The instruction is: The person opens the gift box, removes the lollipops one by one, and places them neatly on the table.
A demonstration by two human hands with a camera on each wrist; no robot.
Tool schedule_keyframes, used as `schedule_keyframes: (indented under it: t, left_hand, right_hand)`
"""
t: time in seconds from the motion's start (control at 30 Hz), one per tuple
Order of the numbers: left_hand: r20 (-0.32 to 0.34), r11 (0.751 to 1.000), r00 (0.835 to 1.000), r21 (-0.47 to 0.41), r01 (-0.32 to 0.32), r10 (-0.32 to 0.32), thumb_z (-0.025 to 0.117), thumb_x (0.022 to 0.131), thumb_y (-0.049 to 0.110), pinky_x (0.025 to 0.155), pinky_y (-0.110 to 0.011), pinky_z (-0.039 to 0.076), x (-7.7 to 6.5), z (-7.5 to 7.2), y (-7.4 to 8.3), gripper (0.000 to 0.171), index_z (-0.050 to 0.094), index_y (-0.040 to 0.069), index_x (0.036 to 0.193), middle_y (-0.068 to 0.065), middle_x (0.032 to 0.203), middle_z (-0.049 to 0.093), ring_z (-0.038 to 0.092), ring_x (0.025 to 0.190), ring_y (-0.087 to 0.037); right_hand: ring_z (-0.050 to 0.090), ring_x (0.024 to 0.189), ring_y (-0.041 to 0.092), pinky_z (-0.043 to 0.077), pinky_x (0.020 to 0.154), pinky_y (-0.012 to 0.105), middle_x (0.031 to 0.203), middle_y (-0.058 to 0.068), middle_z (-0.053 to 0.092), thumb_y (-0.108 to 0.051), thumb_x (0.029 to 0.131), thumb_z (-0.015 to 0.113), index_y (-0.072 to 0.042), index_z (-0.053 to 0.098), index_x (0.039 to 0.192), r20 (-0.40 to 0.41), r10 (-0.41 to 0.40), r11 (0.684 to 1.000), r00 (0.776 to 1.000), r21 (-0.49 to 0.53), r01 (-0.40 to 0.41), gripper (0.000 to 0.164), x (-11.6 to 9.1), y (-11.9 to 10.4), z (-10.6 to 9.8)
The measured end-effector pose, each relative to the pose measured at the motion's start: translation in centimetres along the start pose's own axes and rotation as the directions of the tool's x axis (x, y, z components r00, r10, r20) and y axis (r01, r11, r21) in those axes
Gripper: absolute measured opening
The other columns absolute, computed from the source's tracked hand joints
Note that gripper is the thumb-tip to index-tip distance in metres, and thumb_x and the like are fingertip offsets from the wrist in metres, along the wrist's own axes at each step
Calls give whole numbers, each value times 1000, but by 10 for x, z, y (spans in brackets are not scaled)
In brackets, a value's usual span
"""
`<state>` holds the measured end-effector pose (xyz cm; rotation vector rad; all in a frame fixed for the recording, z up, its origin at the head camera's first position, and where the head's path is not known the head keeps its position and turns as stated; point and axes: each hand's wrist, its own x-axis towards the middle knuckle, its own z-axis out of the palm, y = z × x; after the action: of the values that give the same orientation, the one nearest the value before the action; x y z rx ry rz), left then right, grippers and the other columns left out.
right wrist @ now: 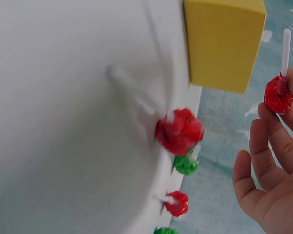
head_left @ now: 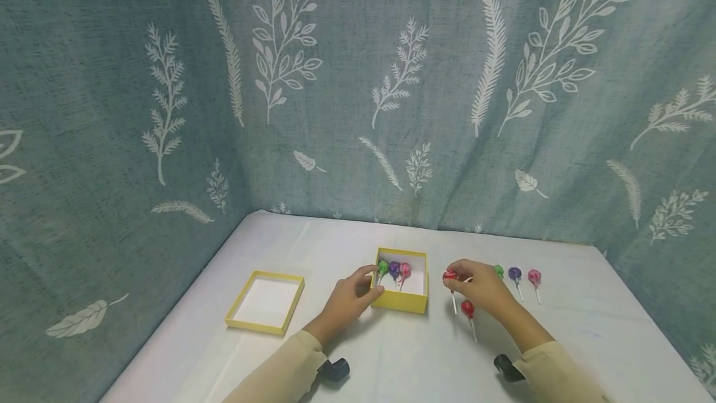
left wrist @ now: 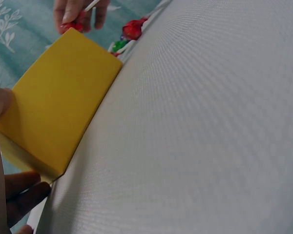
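Observation:
My left hand grips the left side of a yellow box, its thumb near the front corner. Inside the box lie a green lollipop, a purple lollipop and a pink lollipop, sticks toward me. To the right of the box, my right hand pinches a red lollipop by its wrapped head. In the head view its white stick points down toward the table. A second red lollipop lies on the table just below this hand.
A yellow-rimmed lid lies left of the box, its white inside facing up. Beyond my right hand, a partly hidden green lollipop, a purple one and a pink one lie in a row. A patterned curtain stands behind the white table.

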<state>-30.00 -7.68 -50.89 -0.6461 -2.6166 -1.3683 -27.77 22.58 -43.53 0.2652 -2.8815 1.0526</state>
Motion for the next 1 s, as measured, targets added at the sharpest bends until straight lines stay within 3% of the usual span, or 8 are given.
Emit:
schedule_keyframes:
  t: [0.37,0.67,1.0]
  left_hand:
    - [-2,1000,1000,-4,-16,16,62,94,43,95,-59,42,1,1,-3,50,52,20,138,-16,119,66,61,114,-32]
    - [-5,1000,1000,6,-12,12,62,93,47,96,-58,42,1,1,-2,52,52,22,138,-15,119,67,61,113,-31]
    - [-7,1000,1000,11,-10,10,60,93,50,96,-58,42,1,1,-4,52,52,24,137,-14,118,67,61,114,-31]
  right_hand:
    - [61,81,14,48,64,33,84,-7,65,-30,87,74,-13,71,101,-60,-78,997,995,-11,78,22,-16,20,-9]
    - [61,83,15,48,67,33,85,-4,66,-30,86,75,-10,71,107,-66,-2,1000,998,-12,2,29,-28,30,-15]
    - [62,83,17,49,69,36,87,-3,67,-30,87,75,-7,70,109,-78,-12,1000,997,-13,11,32,-38,43,-22]
